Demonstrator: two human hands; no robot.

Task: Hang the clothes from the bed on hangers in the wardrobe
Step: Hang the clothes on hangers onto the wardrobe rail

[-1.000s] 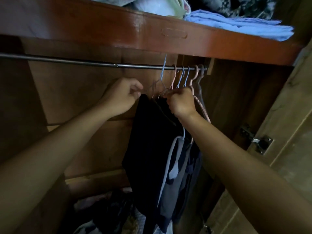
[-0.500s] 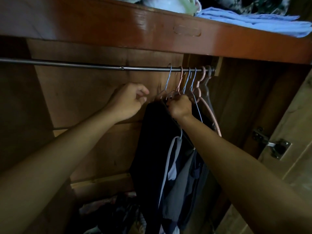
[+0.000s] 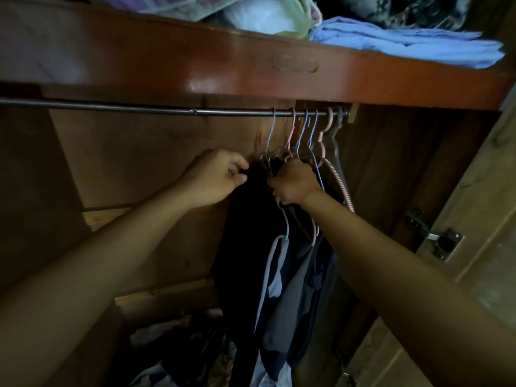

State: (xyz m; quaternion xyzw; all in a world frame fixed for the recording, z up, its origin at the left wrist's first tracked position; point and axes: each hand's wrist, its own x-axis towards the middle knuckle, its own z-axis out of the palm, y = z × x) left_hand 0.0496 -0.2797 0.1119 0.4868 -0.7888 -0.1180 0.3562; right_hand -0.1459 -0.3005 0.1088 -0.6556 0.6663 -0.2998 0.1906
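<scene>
Dark cloth is what you're working now: a black, limp garment (image 3: 245, 247) hangs from the thin metal rail (image 3: 139, 108) near its right end, inside the brown wooden wardrobe (image 3: 167, 152). Your left hand (image 3: 215, 177) is up at the garment's left shoulder, fingers (image 3: 237, 170) curled and pinching the fabric's top edge, likely to tug it square so it won't slide off. Your right hand (image 3: 296, 182) grips at the neck of the hangers, fingers curled round thin wire and cloth together; which wire you've got I cannot tell, it's too dim and bunched there. Steadying the hanger while the other hand dresses it, that's my read.

Look at the cluster on the rail: slim pale-blue wire hangers (image 3: 303, 132) and pink ones (image 3: 290, 132), hooks crowded close, plus a thicker pink ribbed hanger (image 3: 339, 182) curving down on the right. Smooth, springy stuff, easy to tangle. Behind the black piece hang a grey garment (image 3: 293, 297) and something with pale straps (image 3: 272, 269), soft and draping.

Overhead, the glossy reddish-brown shelf (image 3: 195, 65) carries a folded light-blue cloth (image 3: 405, 46). Down on the wardrobe floor lies a crumpled heap of clothes (image 3: 181, 344). On the right, a metal hinge (image 3: 438, 241) sits on the pale door.
</scene>
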